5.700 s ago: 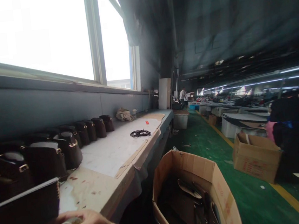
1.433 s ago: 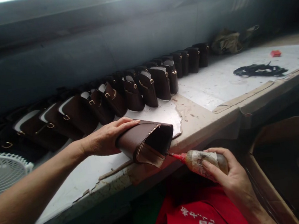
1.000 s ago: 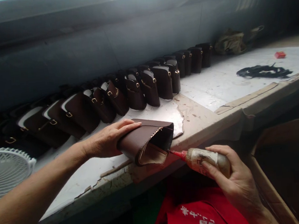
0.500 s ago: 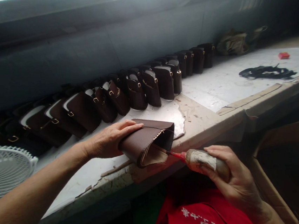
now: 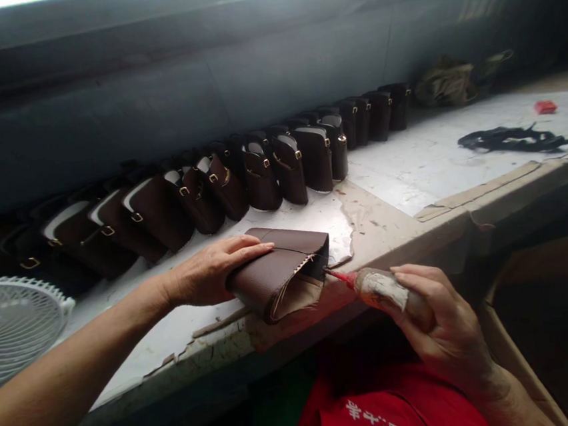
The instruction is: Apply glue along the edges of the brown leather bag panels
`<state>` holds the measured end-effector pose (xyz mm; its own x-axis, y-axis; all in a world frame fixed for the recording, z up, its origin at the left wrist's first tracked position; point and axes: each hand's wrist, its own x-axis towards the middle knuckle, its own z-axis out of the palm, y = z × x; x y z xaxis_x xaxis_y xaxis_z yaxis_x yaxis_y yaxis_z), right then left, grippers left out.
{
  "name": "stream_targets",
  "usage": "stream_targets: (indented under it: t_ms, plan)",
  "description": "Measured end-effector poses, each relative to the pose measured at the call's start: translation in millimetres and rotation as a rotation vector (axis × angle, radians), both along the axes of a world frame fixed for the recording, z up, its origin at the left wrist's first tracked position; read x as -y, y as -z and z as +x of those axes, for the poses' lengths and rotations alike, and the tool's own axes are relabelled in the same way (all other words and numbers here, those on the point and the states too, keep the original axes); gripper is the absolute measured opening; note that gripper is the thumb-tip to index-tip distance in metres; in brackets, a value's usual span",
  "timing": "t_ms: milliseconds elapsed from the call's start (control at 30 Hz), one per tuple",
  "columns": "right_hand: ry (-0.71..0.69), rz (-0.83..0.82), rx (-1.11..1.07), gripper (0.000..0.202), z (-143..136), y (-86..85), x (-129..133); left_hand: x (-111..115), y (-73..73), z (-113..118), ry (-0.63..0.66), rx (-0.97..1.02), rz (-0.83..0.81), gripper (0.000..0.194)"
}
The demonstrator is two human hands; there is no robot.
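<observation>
A brown leather piece (image 5: 281,260), shaped like a tube with a zigzag-cut edge and pale lining, lies on its side at the bench's front edge. My left hand (image 5: 219,266) grips it from the left, fingers on top and thumb out of sight. In my right hand (image 5: 439,318) is a worn glue bottle (image 5: 392,295) with a red nozzle. The nozzle tip is at the right rim of the piece's open end.
Rows of dark brown boot-like leather pieces (image 5: 158,215) with gold buckles stand along the bench (image 5: 392,239). A white fan (image 5: 14,329) is at left. Black straps (image 5: 513,140) and a small red object (image 5: 545,107) lie at right, above an open cardboard box (image 5: 512,285).
The bottle in my right hand has moved slightly up and right, its tip going from inside the opening to the right rim. My left hand keeps its hold.
</observation>
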<state>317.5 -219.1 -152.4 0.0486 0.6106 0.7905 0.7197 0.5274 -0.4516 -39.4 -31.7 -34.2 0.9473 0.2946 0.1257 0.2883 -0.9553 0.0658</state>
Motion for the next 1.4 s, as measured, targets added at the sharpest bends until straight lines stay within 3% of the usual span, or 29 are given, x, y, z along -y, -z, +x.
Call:
stream_targets:
  t_ms: [200, 367, 567, 733, 967, 1067, 1200, 1400]
  plan:
    - [-0.11, -0.046, -0.011, 0.038, 0, -2.6, -4, 2, 1.7, -2, -0.006, 0.0, 0.013, 0.092]
    - [-0.016, 0.017, -0.011, 0.038, 3, -5.4, -12, 3, 5.1, -4, -0.014, 0.025, 0.028, 0.085]
    - [-0.149, -0.074, -0.023, 0.036, 3, -8.0, -19, 0, 7.3, -6, 0.026, 0.061, 0.022, 0.083]
    - [0.002, 0.016, 0.04, 0.038, 4, -7.3, -28, 0, 8.9, -6, 0.017, 0.069, 0.019, 0.083]
    - [-0.075, -0.081, -0.126, 0.034, 0, -7.8, -11, 1, 12.0, -9, 0.016, 0.073, 0.028, 0.083]
    - [-0.109, -0.086, -0.068, 0.035, -1, -2.9, -5, 0, 14.0, -9, 0.028, 0.077, 0.035, 0.08]
    - [-0.039, -0.028, -0.015, 0.039, 1, -0.7, -3, 0, 15.1, -9, 0.034, 0.084, 0.034, 0.078]
    - [-0.094, -0.06, -0.008, 0.037, 0, -2.0, -4, 1, 15.3, -10, 0.032, 0.109, 0.024, 0.081]
